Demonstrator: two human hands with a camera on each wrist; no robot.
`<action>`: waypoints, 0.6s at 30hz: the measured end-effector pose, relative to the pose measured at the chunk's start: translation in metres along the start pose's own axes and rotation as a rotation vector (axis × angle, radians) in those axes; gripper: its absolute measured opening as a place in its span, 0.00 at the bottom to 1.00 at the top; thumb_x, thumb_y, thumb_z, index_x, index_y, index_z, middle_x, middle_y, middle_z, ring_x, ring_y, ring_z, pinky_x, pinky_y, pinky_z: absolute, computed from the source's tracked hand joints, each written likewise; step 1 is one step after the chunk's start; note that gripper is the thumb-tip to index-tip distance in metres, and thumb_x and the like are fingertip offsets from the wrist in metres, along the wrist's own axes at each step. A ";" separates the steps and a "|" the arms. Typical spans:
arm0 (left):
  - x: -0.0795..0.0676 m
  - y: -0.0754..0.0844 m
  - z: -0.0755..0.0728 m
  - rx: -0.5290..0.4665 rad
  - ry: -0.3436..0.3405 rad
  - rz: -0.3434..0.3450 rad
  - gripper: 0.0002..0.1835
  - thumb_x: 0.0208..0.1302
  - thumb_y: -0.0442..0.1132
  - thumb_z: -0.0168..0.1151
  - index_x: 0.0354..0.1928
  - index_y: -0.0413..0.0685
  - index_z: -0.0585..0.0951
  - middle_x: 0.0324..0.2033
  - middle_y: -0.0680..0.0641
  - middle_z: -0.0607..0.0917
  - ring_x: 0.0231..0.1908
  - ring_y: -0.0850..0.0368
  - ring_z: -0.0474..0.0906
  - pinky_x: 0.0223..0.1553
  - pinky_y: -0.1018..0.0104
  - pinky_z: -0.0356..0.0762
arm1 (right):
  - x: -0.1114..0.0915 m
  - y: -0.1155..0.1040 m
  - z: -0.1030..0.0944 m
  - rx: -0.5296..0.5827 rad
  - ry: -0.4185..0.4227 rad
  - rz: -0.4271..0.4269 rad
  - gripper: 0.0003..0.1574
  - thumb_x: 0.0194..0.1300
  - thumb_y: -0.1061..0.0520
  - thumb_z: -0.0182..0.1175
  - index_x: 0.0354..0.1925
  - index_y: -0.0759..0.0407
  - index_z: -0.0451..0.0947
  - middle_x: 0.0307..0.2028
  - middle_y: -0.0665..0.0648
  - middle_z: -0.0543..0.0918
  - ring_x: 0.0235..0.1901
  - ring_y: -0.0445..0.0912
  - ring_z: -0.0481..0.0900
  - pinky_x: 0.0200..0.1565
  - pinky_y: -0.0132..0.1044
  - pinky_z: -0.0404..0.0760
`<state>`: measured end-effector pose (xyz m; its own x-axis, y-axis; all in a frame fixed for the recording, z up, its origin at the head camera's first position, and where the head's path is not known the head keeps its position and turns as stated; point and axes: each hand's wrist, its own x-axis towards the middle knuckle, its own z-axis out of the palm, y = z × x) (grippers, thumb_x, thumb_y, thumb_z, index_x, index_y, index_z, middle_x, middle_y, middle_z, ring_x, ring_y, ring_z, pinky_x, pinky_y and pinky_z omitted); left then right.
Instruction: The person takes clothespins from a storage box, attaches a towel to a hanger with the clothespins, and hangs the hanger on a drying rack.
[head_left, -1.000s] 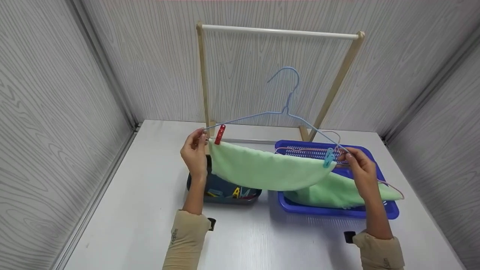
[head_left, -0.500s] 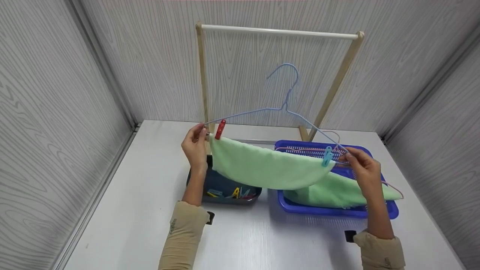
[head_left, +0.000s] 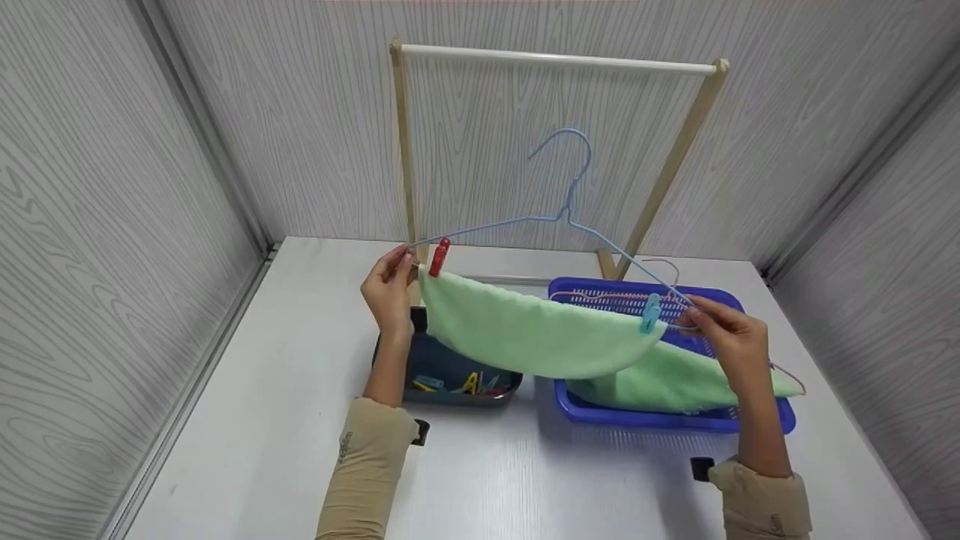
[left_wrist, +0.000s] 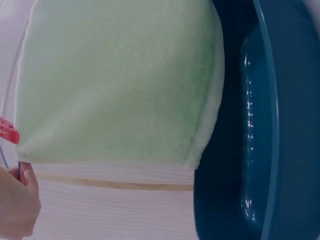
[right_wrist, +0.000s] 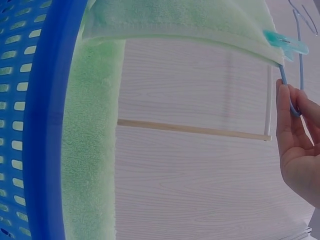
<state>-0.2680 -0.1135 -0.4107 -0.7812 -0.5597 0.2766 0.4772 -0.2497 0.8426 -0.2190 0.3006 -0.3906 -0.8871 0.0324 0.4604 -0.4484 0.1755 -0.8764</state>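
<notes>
My left hand (head_left: 388, 290) and right hand (head_left: 733, 339) pinch opposite ends of a light blue wire hanger (head_left: 495, 224), its hook upward. A pale green towel (head_left: 540, 335) hangs from the hanger's lower bar and sags in a curve. Near the left hand a red clothespin (head_left: 439, 257) clips the towel's top edge; a turquoise clothespin (head_left: 651, 313) clips it near the right hand. The right wrist view shows the thumb and fingers on the bent hanger end (right_wrist: 295, 112). In the left wrist view, the left hand (left_wrist: 20, 202) is at the towel's corner.
Behind the hanger stands a wooden rack with a white rod (head_left: 555, 57). Below the towel is a dark blue bin (head_left: 457, 400) of several clothespins. To its right, a blue basket (head_left: 637, 421) holds another green towel (head_left: 667, 382) and a pink hanger (head_left: 789, 376).
Both hands still hold the hanger. Its left end has risen a little with the left hand, and the hanger and towel have shifted slightly left.
</notes>
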 end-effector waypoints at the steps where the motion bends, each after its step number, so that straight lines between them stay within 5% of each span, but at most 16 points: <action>1: 0.001 -0.003 -0.001 -0.010 0.001 -0.003 0.13 0.61 0.27 0.57 0.46 0.24 0.77 0.38 0.34 0.81 0.36 0.50 0.80 0.41 0.57 0.76 | 0.000 0.000 0.000 -0.008 0.006 0.010 0.16 0.62 0.65 0.57 0.46 0.77 0.76 0.31 0.61 0.83 0.32 0.46 0.82 0.35 0.35 0.79; 5: 0.003 -0.009 -0.001 -0.023 0.017 -0.008 0.12 0.60 0.27 0.58 0.45 0.26 0.78 0.38 0.34 0.81 0.35 0.53 0.80 0.40 0.61 0.77 | 0.000 0.000 -0.001 -0.024 0.004 0.030 0.16 0.63 0.64 0.57 0.46 0.76 0.76 0.31 0.62 0.83 0.32 0.47 0.82 0.35 0.35 0.79; 12: 0.006 -0.011 0.003 -0.045 0.052 -0.020 0.12 0.60 0.28 0.59 0.44 0.25 0.78 0.34 0.39 0.82 0.41 0.37 0.76 0.39 0.63 0.77 | 0.001 0.001 -0.003 0.047 -0.028 0.014 0.16 0.65 0.65 0.54 0.47 0.76 0.75 0.33 0.63 0.82 0.34 0.47 0.82 0.37 0.35 0.79; 18: 0.006 -0.012 0.005 -0.080 0.077 -0.077 0.12 0.60 0.28 0.59 0.44 0.27 0.78 0.33 0.38 0.81 0.38 0.44 0.78 0.39 0.65 0.77 | 0.001 0.002 -0.003 0.072 -0.056 -0.019 0.17 0.66 0.65 0.52 0.50 0.78 0.72 0.35 0.62 0.82 0.37 0.47 0.81 0.38 0.35 0.78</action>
<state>-0.2806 -0.1101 -0.4163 -0.7850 -0.5947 0.1736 0.4498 -0.3544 0.8198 -0.2202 0.3044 -0.3918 -0.8823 -0.0258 0.4699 -0.4699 0.1040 -0.8766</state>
